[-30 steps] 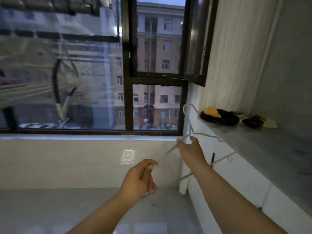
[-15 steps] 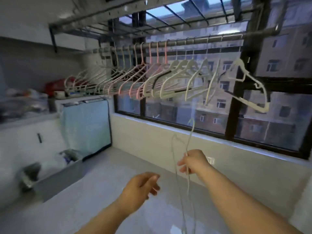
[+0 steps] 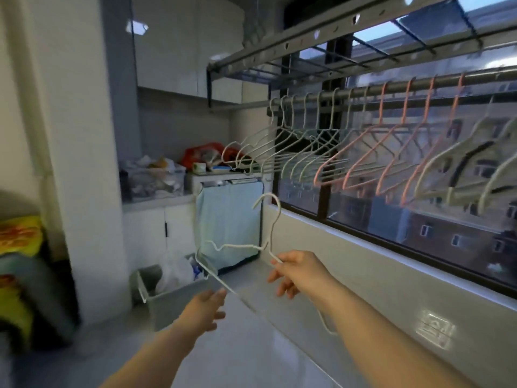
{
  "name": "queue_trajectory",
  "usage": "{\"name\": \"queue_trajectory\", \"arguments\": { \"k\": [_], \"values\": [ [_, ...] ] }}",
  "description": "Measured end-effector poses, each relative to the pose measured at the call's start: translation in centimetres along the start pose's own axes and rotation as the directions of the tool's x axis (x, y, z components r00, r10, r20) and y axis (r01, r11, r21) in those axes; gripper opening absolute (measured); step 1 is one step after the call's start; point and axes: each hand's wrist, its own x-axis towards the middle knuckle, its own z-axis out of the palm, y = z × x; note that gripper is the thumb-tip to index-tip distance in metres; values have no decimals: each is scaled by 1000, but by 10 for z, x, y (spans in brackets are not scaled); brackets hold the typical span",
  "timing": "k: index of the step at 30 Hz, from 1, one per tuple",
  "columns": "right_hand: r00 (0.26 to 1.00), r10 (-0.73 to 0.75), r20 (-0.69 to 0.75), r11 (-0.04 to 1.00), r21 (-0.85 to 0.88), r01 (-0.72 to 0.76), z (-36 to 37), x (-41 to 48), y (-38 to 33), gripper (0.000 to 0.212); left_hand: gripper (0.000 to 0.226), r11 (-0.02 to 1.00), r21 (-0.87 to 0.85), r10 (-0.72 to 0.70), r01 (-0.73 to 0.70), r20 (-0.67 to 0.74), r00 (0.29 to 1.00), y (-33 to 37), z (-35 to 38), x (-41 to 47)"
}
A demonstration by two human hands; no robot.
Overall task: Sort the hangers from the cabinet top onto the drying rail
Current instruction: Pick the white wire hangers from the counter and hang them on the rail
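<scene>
— Laundry balcony in dim daylight. At the far left stands a white pillar (image 3: 84, 163). Next comes a grey bin (image 3: 173, 301) on the floor, in front of a low cabinet draped in blue cloth (image 3: 229, 225).

— Where is the hanger?

— Mid-frame and low, held in the air well below the rail. The person's left hand (image 3: 205, 306) reaches up with fairly straight fingers, their tips at the lower bar. Whether they touch it cannot be told. The hanger (image 3: 237, 245) is thin white wire with notched shoulders. It is tilted, with the hook uppermost and opening leftward. The right hand (image 3: 296, 271) pinches it at the shoulder just beside the neck, the other fingers loose.

— How would it handle?

— Probably very light and springy. Wire this thin could swing or twist from a single pinch. A grip at the neck, just under the hook, looks best, since it leaves the hook free to go over the rail.

— And further right?

— The rail (image 3: 391, 89) runs high across the window (image 3: 391, 214). White wire hangers (image 3: 279, 152) hang at its left end, pink ones (image 3: 381, 113) next, and thicker cream ones (image 3: 444, 161) at the far right. The held hanger seems to match the white group.
</scene>
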Motion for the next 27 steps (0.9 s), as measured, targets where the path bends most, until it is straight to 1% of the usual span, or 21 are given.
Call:
{"name": "queue_trajectory", "arguments": {
  "k": [1,3,4,5,6,7,9,10,12,15,19,22,23,25,26,27],
  "values": [
    [1000,-23,17,1000,5,23,7,19,-5,14,39,998,-54,-24,26,44,999,7,-7,17],
    [998,-63,28,998,23,63,17,58,-17,16,29,993,-122,10,5,121,993,25,-16,50],
    [996,-81,24,996,37,80,21,78,-25,20,21,991,-136,41,-23,135,990,36,-20,67],
    [995,-94,16,994,56,93,22,98,-33,23,19,988,-150,64,-44,128,990,48,-21,85],
    [994,-106,9,992,76,105,24,117,-43,26,24,983,-174,83,-65,100,992,61,-23,101],
    [993,-118,3,989,92,118,24,136,-52,26,36,973,-216,96,-82,57,994,75,-24,118],
    [988,-153,-7,983,104,153,25,169,-71,25,49,939,-328,104,-101,-8,995,99,-28,151],
    [985,-170,-13,980,107,171,27,184,-79,24,50,919,-380,110,-105,-10,994,109,-31,165],
    [982,-187,-11,976,112,187,34,212,-94,24,45,893,-433,138,-121,8,990,125,-40,190],
    [978,-208,4,975,79,207,51,248,-112,24,36,877,-454,179,-155,10,984,141,-61,226],
    [966,-257,2,962,97,256,69,297,-138,19,32,864,-449,283,-226,63,957,172,-95,281],
    [955,-286,-83,954,63,291,82,337,-158,11,27,866,-420,358,-272,138,923,199,-113,327],
    [946,-297,-127,953,28,303,86,352,-165,14,25,865,-415,377,-282,167,911,208,-118,343],
    [919,-326,-221,945,-84,315,94,381,-180,36,13,877,-378,401,-295,238,885,226,-127,375],
    [902,-343,-261,938,-146,314,96,395,-188,43,7,888,-342,409,-308,277,870,235,-132,391],
    [885,-350,-307,933,-197,301,96,408,-195,46,13,898,-297,412,-326,306,858,243,-138,409]
  ]
}}
